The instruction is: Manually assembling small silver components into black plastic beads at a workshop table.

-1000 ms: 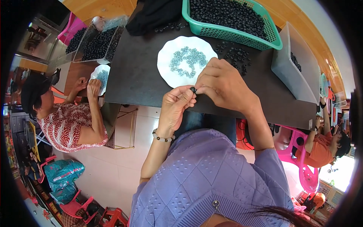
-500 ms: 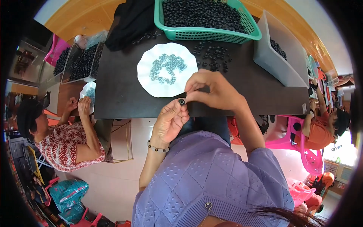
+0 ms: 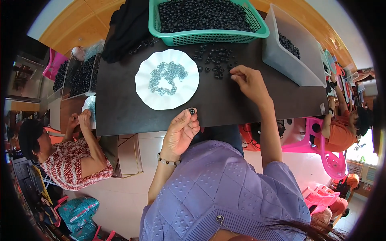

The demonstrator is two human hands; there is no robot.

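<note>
From the head view, I see my left hand (image 3: 180, 134) pinching a small black ring (image 3: 192, 111) at the fingertips, over the dark table's (image 3: 120, 108) near edge. It looks light, stiff, best pinched by its rim. Its hole faces up toward me; no long axis. My right hand (image 3: 250, 81) reaches, fingers loosely curled and holding nothing, into the loose black rings (image 3: 213, 62).

Black rings (image 3: 213, 64) (green basket (image 3: 209, 37))
</note>
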